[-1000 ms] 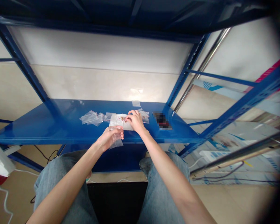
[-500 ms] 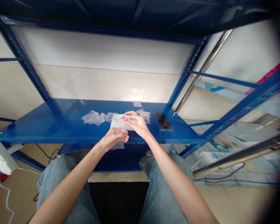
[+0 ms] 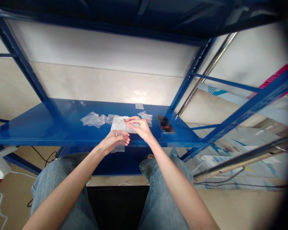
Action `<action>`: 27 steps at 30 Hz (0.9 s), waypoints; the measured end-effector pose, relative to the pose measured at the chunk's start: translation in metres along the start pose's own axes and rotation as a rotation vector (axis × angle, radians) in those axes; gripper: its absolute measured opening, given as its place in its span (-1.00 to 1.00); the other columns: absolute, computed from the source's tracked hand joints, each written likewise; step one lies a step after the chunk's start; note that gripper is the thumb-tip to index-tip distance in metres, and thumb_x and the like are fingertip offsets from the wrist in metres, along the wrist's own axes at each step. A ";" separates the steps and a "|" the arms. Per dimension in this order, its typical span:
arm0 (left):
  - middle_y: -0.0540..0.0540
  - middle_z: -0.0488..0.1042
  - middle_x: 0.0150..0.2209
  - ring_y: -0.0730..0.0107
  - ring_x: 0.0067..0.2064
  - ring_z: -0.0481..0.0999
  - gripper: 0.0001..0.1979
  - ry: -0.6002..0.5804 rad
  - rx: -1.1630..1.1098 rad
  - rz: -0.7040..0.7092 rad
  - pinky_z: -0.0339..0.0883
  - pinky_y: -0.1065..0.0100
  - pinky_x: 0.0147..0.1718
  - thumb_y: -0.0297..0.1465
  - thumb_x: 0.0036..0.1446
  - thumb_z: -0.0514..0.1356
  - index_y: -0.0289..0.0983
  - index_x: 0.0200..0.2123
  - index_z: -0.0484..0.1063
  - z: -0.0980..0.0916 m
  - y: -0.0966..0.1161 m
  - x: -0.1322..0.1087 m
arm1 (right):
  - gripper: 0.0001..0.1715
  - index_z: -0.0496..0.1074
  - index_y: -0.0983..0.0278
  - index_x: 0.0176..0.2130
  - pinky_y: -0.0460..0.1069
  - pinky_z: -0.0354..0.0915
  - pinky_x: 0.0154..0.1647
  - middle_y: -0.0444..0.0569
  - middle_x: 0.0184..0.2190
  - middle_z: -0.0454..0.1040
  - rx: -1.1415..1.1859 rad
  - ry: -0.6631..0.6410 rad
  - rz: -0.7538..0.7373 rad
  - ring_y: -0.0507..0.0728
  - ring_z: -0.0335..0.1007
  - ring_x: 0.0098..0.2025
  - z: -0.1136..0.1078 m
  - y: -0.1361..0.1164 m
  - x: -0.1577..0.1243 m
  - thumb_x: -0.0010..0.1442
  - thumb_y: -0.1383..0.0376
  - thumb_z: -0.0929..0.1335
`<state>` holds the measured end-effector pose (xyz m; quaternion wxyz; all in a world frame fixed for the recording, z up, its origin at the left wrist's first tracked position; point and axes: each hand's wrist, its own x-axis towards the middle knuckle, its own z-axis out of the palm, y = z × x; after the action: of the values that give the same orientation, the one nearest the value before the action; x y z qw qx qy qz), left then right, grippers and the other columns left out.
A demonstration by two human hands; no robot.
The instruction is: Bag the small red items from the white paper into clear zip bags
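Small brownish bits, too small to identify, lie on a flat, crinkled white sheet, paper or cloth, can't tell which. Sheet sits near the front edge of a glossy blue metal shelf, about mid-width.

Right hand: over the right part of the sheet, thumb and fingertips drawn close together at the bits. Can't tell if a piece is pinched between them.

Left hand: at the shelf's front edge, just on the near side of the sheet, fingers curled around a clear, thin plastic bag. Bag shows above the hand and hangs below it, past the edge. Contents unclear.

Around the sheet: overlapping clear flat plastic bags with reddish edge lines to the left; another clear flat bag between those and the sheet; more clear bags just beyond the right hand; a single whitish translucent square at the shelf's back edge.

Further right: dark rectangular object, pixelated, lying flat.

Below: blue denim trouser legs either side of a black surface.
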<state>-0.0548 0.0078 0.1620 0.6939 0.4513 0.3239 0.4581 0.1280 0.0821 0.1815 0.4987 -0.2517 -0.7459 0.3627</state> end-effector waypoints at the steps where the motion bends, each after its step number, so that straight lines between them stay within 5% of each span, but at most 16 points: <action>1: -0.19 0.59 -0.37 0.32 -0.35 0.58 -0.65 0.008 -0.003 0.001 0.47 0.29 -0.27 -0.34 -0.08 0.50 -0.43 -0.25 0.59 0.001 0.000 0.000 | -0.81 0.68 0.17 -0.31 0.10 0.38 0.01 0.02 -0.18 0.60 0.001 0.033 0.009 0.21 0.51 -0.06 0.000 0.002 0.001 0.12 0.11 0.54; 6: -0.02 0.44 -0.50 0.56 -0.51 0.41 -0.67 0.107 -0.080 0.050 0.30 0.49 -0.49 -0.29 -0.01 0.48 -0.40 -0.31 0.52 0.009 0.002 0.001 | -0.83 0.63 0.21 -0.30 0.03 0.37 -0.14 0.00 -0.23 0.61 -0.038 0.232 0.036 0.17 0.51 -0.16 0.017 -0.004 -0.010 0.21 0.16 0.47; 12: 0.19 0.10 -0.63 0.75 -0.66 -0.02 -0.58 0.056 -0.149 0.074 -0.18 0.58 -0.68 -0.23 0.02 0.47 -0.29 -0.44 0.29 0.014 0.019 0.003 | -0.83 0.59 0.21 -0.22 0.01 0.38 -0.19 -0.01 -0.20 0.59 -0.094 0.236 -0.011 0.14 0.50 -0.16 0.039 -0.020 -0.015 0.31 0.23 0.38; 19: 0.14 0.13 -0.63 0.70 -0.65 0.04 -0.56 0.074 0.046 0.119 -0.14 0.54 -0.66 -0.10 0.10 0.38 -0.29 -0.48 0.29 0.009 0.016 -0.001 | -0.78 0.60 0.18 -0.17 0.08 0.36 -0.01 -0.03 -0.18 0.53 -0.186 0.086 -0.196 0.16 0.46 -0.07 0.038 -0.057 -0.014 0.36 0.32 0.33; 27: 0.08 0.29 -0.57 0.63 -0.61 0.20 -0.82 0.202 0.231 0.135 0.00 0.53 -0.65 -0.30 0.04 0.26 -0.28 -0.42 0.37 0.016 0.012 -0.001 | -0.89 0.62 0.20 -0.21 0.06 0.31 -0.06 -0.04 -0.24 0.48 -0.369 -0.151 -0.169 0.14 0.40 -0.14 0.054 -0.072 -0.013 0.27 0.38 0.45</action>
<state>-0.0455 0.0036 0.1788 0.5688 0.5005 0.4114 0.5066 0.0818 0.0132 0.2182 0.4154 -0.2473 -0.8534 0.1947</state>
